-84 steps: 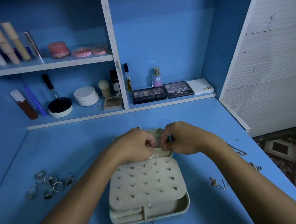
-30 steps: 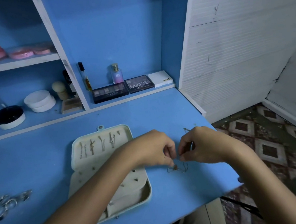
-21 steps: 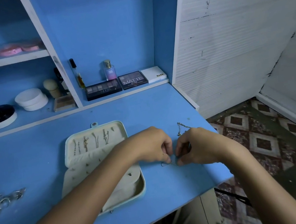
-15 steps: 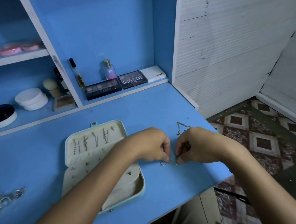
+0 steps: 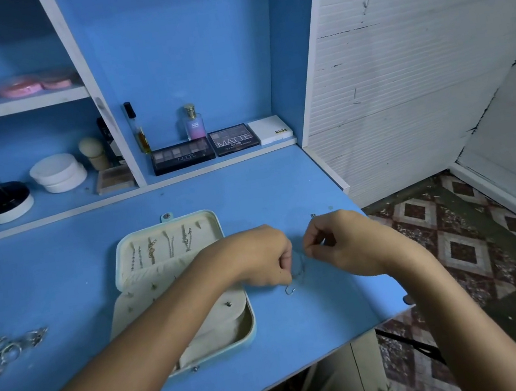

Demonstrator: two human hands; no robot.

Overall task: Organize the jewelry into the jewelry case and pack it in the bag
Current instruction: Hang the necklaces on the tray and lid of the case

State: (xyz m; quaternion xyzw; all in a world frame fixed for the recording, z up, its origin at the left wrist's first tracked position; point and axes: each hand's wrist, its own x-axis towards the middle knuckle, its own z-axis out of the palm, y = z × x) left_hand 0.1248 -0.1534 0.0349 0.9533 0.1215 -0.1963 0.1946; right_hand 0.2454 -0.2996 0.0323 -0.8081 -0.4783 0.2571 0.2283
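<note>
Thin chain [image 5: 298,268] pinched between both hands' fingers [image 5: 285,260]

The chain [image 5: 298,268] between the hands is too thin and blurry to make out, left arm [image 5: 170,331] hides half the case [image 5: 169,243], and rings [image 5: 0,347] are cut off at the edge
</note>
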